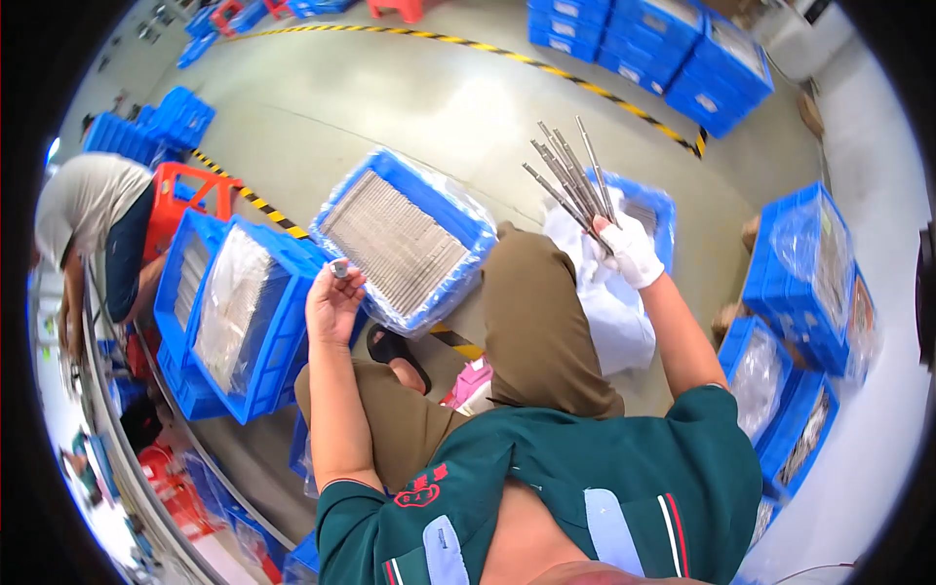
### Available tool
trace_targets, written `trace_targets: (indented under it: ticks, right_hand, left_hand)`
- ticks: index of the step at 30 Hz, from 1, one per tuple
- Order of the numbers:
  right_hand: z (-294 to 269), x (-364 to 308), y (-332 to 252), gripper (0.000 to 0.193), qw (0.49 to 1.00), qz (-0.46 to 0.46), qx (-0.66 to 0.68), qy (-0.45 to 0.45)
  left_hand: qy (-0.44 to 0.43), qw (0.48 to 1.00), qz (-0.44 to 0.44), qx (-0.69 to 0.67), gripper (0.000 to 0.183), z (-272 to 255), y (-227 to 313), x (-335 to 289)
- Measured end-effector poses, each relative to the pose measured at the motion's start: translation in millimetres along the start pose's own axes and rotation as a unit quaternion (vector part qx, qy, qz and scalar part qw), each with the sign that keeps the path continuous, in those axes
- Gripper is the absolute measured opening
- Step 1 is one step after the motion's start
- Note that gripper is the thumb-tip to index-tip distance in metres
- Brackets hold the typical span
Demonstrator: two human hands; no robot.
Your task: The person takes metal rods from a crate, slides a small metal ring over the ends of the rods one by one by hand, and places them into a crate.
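Note:
My right hand (629, 255), in a white glove, grips a fanned bunch of slim metal rods (575, 180) that point up and away from me. Below it, a blue crate (668, 216) stands partly covered by white plastic sheeting (616, 327), with more rods inside. Bare and palm up, my left hand (334, 307) pinches a round metal piece (339, 268) between its fingertips; I see it nearly end-on, so its length cannot be told. Beside that hand, a plastic-lined blue crate (463, 219) holds close rows of metal rods (390, 239).
Stacked blue crates (278, 341) stand at my left, near a seated person (97, 205) on a red stool (185, 210). More blue crates (795, 283) line the wall at right. Further stacks (673, 58) stand beyond yellow-black floor tape (546, 68).

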State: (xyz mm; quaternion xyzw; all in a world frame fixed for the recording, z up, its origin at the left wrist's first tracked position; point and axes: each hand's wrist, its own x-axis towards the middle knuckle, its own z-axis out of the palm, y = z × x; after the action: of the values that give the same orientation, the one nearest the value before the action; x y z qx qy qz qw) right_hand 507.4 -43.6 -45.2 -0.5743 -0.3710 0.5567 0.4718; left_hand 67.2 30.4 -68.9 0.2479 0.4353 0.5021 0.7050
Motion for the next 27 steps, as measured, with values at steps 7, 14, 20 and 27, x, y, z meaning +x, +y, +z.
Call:
trace_targets:
  ticks: [7,14,20,27]
  right_hand:
    - [107.2,34.1,-52.3,0.025,0.991,-0.029,-0.013,-0.132]
    - [200.6,65.5,-56.8,0.019,0.97,0.008,-0.059,-0.237]
    - [236.4,72.0,-35.7,0.023,0.944,-0.047,-0.189,-0.265]
    - [239.9,67.2,-27.0,0.019,0.939,-0.017,-0.17,-0.298]
  left_hand:
    - [-0.03,0.997,0.049,-0.048,0.025,15.7,34.4,-11.7]
    - [0.004,0.987,0.086,-0.137,0.021,-13.7,33.5,-12.3]
    - [0.02,0.985,0.128,-0.112,0.022,-26.6,44.6,-29.2]
    - [0.042,0.99,0.122,-0.055,0.025,-32.3,44.1,-36.9]
